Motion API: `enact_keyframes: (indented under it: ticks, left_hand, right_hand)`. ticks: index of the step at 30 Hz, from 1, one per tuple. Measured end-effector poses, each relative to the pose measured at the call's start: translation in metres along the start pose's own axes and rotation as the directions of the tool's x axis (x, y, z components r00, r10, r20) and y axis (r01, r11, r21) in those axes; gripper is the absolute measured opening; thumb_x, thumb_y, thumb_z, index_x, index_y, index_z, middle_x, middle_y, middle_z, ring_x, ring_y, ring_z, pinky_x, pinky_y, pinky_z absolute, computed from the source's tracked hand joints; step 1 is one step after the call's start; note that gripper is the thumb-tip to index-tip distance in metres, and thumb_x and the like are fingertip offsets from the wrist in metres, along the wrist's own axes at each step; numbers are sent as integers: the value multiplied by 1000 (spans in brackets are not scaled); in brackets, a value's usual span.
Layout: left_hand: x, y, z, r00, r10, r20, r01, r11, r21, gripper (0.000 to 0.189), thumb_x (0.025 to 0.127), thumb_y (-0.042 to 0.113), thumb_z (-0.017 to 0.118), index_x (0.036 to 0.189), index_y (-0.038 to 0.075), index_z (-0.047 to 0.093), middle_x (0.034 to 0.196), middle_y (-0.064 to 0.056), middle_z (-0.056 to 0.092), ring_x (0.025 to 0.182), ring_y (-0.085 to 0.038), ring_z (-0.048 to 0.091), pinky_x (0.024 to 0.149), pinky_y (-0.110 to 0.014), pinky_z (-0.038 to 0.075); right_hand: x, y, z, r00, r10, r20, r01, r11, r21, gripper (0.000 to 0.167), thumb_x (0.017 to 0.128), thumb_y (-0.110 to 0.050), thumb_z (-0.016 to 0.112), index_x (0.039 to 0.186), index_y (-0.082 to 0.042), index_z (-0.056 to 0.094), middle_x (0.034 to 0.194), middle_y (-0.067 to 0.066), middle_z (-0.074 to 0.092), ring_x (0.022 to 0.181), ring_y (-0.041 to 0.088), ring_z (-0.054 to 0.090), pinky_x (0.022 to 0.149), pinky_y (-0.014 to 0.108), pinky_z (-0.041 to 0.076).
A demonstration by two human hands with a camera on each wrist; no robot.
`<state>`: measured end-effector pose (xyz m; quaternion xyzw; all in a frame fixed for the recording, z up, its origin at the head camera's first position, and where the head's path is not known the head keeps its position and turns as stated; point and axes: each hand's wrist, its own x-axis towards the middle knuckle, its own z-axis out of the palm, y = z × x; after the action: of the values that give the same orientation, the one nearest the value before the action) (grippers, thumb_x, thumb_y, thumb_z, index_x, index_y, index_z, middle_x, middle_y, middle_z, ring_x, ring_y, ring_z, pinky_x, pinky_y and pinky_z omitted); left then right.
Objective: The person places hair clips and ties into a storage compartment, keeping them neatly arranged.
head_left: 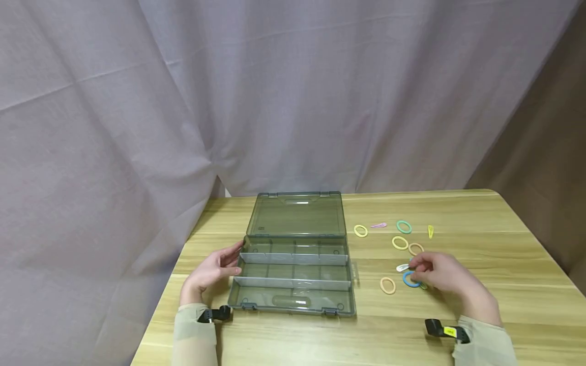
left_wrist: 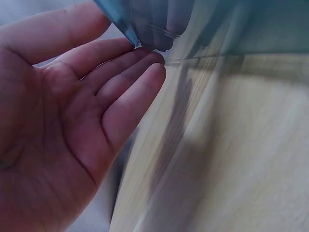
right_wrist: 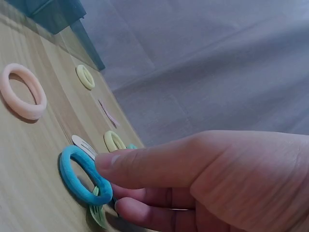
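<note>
Blue ring (right_wrist: 66, 171) partly hides green clip (right_wrist: 98, 215); left hand (head_left: 210, 271) relaxed, right hand (head_left: 443, 273) hold unclear.

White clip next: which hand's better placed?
Right, I'd say: the right hand is at the white clip, beside the blue ring. The left hand is farther off, at the left side of the open box.

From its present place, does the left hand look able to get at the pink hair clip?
Probably not directly. The left hand is at the left side of the open compartment box, while the pink hair clip lies beyond the right side, so the box seems in the way.
</note>
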<state>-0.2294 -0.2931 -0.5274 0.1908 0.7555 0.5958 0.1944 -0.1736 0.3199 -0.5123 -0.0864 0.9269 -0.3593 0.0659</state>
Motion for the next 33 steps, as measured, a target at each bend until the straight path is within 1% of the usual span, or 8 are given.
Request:
enact_keyframes:
  ticks: [4, 7, 9, 12, 21, 23, 26, 33]
  left_hand:
    - [1, -1, 1, 1000, 12, 7, -12, 1000, -11, 85, 97, -7, 69, 165, -10, 18, 172, -27, 14, 155, -49, 22, 125, -40, 28]
    - [1, -2, 0, 1000, 17, 12, -17, 1000, -1, 83, 98, -9, 67, 165, -10, 17, 173, -27, 13, 155, -50, 22, 124, -34, 29]
    - [1, -3, 0, 1000, 17, 14, -17, 1000, 6, 82, 99, -9, 65, 165, -10, 17, 173, -27, 12, 155, -50, 22, 123, -30, 31]
    - [0, -5, -1, 1000, 22, 17, -23, 1000, 21, 81, 99, -8, 65, 165, -11, 17, 173, -28, 12, 154, -51, 22, 121, -26, 33]
    - [1, -5, 0, 1000, 5, 19, -6, 1000, 8, 82, 99, -10, 63, 166, -9, 16, 173, -27, 11, 155, -50, 23, 118, -21, 35]
    - [1, -5, -1, 1000, 9, 21, -10, 1000, 11, 81, 100, -10, 63, 166, -10, 15, 173, -27, 11, 155, -51, 23, 118, -20, 35]
    - [2, -5, -1, 1000, 11, 19, -11, 1000, 14, 81, 99, -10, 63, 166, -10, 16, 173, -27, 11, 154, -51, 23, 119, -22, 35]
    - [1, -4, -2, 1000, 17, 16, -17, 1000, 20, 81, 100, -9, 64, 165, -10, 17, 173, -28, 12, 154, -51, 23, 124, -38, 29]
  right_hand:
    - [0, 2, 1, 1000, 0, -4, 0, 1000, -25, 20, 89, -12, 86, 104, -5, 74, 88, -2, 66, 80, 10, 58, 68, 25, 48]
    - [0, 3, 1, 1000, 8, -7, -8, 1000, -26, 20, 88, -12, 86, 103, -5, 74, 87, -2, 67, 80, 11, 59, 68, 25, 48]
    - [0, 4, 2, 1000, 13, -5, -13, 1000, -19, 19, 89, -12, 85, 102, -5, 74, 86, -2, 67, 79, 12, 59, 68, 25, 48]
    - [-1, 4, 2, 1000, 24, -7, -24, 1000, -5, 18, 88, -12, 85, 101, -5, 74, 84, -2, 67, 78, 12, 59, 68, 26, 47]
    - [-1, 7, 3, 998, 59, -3, -59, 998, 15, 14, 89, -10, 83, 98, -5, 73, 82, -1, 65, 77, 14, 58, 67, 26, 46]
    - [-1, 7, 4, 997, 71, -2, -71, 997, 22, 13, 88, -9, 82, 98, -5, 73, 81, -1, 65, 77, 14, 58, 67, 25, 46]
    - [0, 8, 4, 997, 76, 0, -76, 997, 24, 12, 89, -8, 81, 98, -4, 74, 82, 0, 65, 77, 15, 58, 67, 26, 46]
    - [1, 8, 4, 997, 73, 7, -73, 997, 40, 10, 90, -6, 80, 98, -4, 74, 82, 0, 66, 78, 14, 58, 68, 25, 47]
